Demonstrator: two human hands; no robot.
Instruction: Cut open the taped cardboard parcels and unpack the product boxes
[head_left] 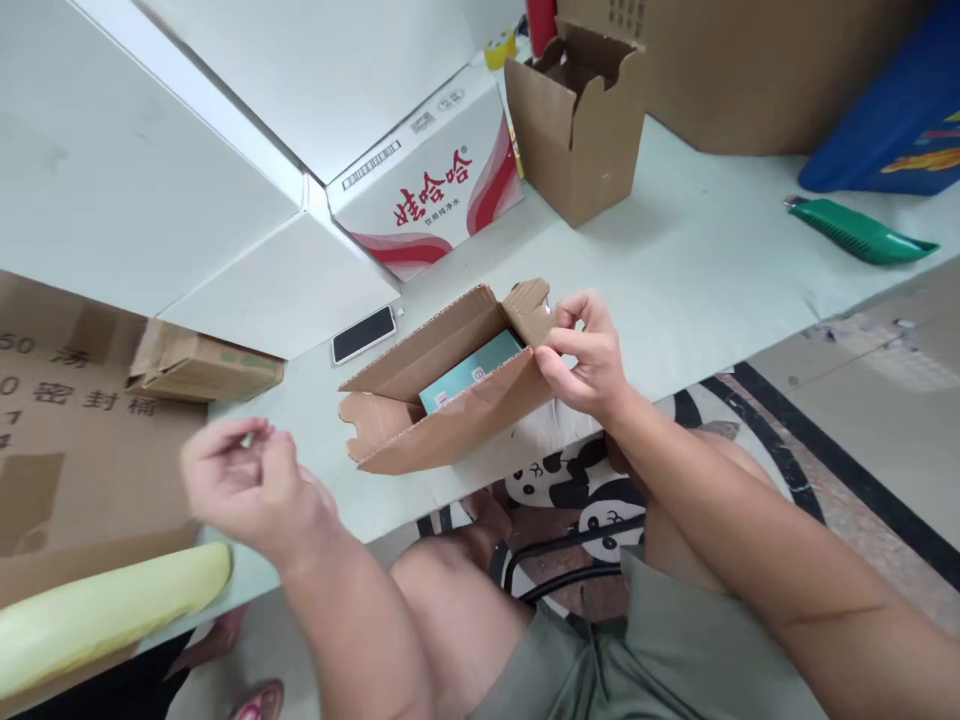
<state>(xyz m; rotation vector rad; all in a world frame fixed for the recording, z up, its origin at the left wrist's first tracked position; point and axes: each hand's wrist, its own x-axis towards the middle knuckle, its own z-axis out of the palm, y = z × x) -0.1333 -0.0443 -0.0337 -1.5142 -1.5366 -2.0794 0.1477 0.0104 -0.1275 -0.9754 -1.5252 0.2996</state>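
Observation:
An open cardboard box [457, 420] stands at the front of the table, its flaps raised. Inside it lies a teal package [472, 372] with small white labels. My right hand [585, 355] is closed at the box's right end, thumb and fingers pinching the corner by the end flap. Off to the left of the box, in the air, my left hand [251, 485] has its fingers curled in and slightly blurred; whether a small thing is between them cannot be seen. A phone-like dark slab [364, 334] lies just behind the box.
Behind stand a white-and-red water carton [435, 190] and another open brown box [592, 140]. A green-handled cutter [862, 230] lies at right, near a blue container [892, 110]. At left are a small closed carton [206, 365], a large carton [90, 430] and a pale yellow roll [112, 610].

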